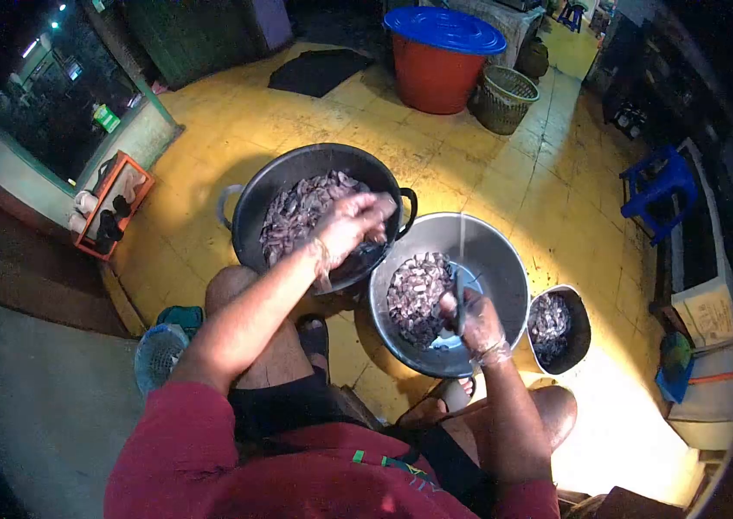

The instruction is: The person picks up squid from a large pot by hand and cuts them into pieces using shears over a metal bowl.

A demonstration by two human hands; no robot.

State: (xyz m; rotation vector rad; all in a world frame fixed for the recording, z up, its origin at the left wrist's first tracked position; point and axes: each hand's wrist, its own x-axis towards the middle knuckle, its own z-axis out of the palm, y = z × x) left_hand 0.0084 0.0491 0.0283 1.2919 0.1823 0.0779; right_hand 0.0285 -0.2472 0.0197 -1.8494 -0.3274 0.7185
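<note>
My left hand [353, 227], in a thin clear glove, is over the right part of a large black tub [250, 233]. Its fingers are curled and blurred around something greyish that I cannot make out. Purplish-grey pieces that look like small squid [297, 212] fill much of the tub. Above a grey metal basin [514, 259], my gloved right hand [477, 327] grips a knife [461, 251] with its blade pointing away from me. Cut purplish-white pieces [418, 290] lie in the basin's left side, beside a pale blue surface [466, 281].
A smaller container [587, 324] with more pieces stands right of the basin. Farther off are a red bin with a blue lid [444, 69], a woven basket [509, 95] and a blue stool [662, 192]. A light-blue basket [154, 359] is by my left leg.
</note>
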